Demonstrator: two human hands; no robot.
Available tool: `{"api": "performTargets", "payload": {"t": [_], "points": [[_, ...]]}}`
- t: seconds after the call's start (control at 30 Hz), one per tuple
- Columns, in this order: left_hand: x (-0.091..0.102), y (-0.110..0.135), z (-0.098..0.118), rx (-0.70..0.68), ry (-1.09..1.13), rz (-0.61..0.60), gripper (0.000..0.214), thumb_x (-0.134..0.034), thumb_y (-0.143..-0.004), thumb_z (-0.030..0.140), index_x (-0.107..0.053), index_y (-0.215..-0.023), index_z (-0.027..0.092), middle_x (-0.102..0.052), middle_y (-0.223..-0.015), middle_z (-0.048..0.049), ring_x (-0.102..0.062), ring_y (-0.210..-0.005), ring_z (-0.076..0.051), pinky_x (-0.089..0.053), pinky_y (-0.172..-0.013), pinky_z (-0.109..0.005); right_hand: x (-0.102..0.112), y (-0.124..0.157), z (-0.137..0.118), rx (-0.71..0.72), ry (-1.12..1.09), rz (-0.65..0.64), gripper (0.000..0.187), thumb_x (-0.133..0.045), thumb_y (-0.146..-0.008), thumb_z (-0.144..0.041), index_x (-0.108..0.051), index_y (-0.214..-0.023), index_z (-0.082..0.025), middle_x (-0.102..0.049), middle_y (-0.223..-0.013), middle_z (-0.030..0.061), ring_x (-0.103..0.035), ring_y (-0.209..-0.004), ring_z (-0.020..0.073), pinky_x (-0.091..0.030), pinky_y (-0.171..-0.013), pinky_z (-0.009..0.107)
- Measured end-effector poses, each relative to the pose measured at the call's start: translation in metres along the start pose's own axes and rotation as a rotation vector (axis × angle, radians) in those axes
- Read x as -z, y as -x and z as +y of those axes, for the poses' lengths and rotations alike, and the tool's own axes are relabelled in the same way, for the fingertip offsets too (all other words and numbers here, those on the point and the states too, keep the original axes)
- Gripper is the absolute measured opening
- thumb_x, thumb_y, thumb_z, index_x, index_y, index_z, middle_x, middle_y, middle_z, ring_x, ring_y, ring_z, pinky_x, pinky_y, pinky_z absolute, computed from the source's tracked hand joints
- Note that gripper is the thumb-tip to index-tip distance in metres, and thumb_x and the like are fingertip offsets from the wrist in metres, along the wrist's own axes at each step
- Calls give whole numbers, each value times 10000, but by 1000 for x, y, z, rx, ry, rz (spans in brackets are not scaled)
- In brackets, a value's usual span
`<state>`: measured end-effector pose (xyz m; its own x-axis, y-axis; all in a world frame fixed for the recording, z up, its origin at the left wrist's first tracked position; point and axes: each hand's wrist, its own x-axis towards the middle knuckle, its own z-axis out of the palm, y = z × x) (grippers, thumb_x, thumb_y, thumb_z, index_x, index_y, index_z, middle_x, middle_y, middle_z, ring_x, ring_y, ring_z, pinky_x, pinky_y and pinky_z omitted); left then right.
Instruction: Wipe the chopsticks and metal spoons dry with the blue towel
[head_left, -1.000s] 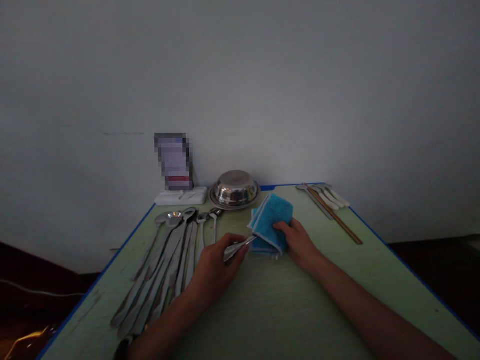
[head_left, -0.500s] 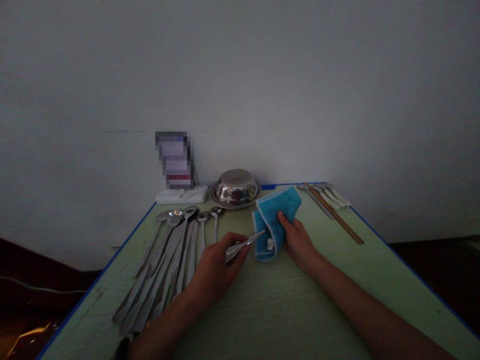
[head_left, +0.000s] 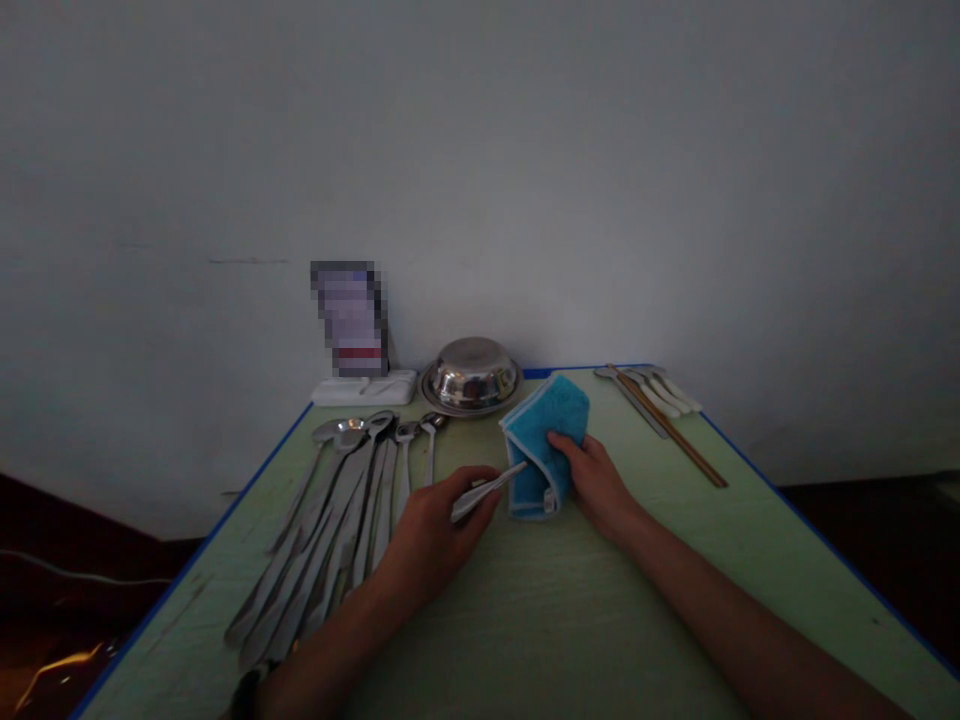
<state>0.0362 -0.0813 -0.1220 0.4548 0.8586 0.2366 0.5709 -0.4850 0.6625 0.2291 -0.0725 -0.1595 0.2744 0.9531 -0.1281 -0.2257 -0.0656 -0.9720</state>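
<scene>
My left hand point(head_left: 436, 530) is closed around the handle of a slim metal utensil point(head_left: 480, 493). Its far end disappears into the fold of a blue cloth point(head_left: 546, 425), so its kind cannot be told. My right hand point(head_left: 596, 480) grips that cloth from the right, thumb on top, the cloth folded with pale edging and a small white tag. Both hands are held above the green table point(head_left: 525, 620). Left of my left hand lies a bunch of metal spoons and other long-handled cutlery point(head_left: 345, 510), some overlapping.
An upturned metal bowl point(head_left: 474, 375) stands at the back on a wider metal dish. Left of it, a blurred-out phone-like screen point(head_left: 352, 320) leans above a white holder point(head_left: 364, 388). At right lie wooden chopsticks point(head_left: 679, 435) and several white-handled utensils point(head_left: 664, 392). A wall rises behind.
The cloth and my right fingers have shifted slightly left along the utensil, covering more of its far end. My left hand has stayed nearly still.
</scene>
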Motion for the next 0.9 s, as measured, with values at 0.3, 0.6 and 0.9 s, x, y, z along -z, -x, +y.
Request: {"api": "performTargets", "payload": {"t": [0.3, 0.6, 0.9], "points": [[-2, 0, 0, -27, 13, 26, 228, -505, -819, 297, -606, -997, 195, -714, -842, -17, -668, -711, -154, -503, -614, -206, 0, -3, 2, 27, -21, 7, 378, -555, -722, -509, -650, -910, -195, -703, -903, 26, -626, -880, 188, -435, -856, 323], [-1, 1, 1, -27, 8, 16, 232, -497, -821, 287, -605, -1009, 202, -709, -846, -7, -662, -696, -141, -500, -633, -202, 1, -1, 1, 33, -61, -72, 341, -647, -676, -424, -630, -914, -179, -698, -926, 35, -646, -806, 178, -480, -795, 324], [-2, 2, -1, -46, 4, 18, 239, -494, -823, 289, -594, -1022, 202, -709, -889, -13, -666, -750, -150, -499, -664, -202, -1, 1, -2, 1, -119, -79, 343, -665, -668, -387, -622, -933, -175, -701, -909, 40, -650, -823, 177, -483, -814, 325]]}}
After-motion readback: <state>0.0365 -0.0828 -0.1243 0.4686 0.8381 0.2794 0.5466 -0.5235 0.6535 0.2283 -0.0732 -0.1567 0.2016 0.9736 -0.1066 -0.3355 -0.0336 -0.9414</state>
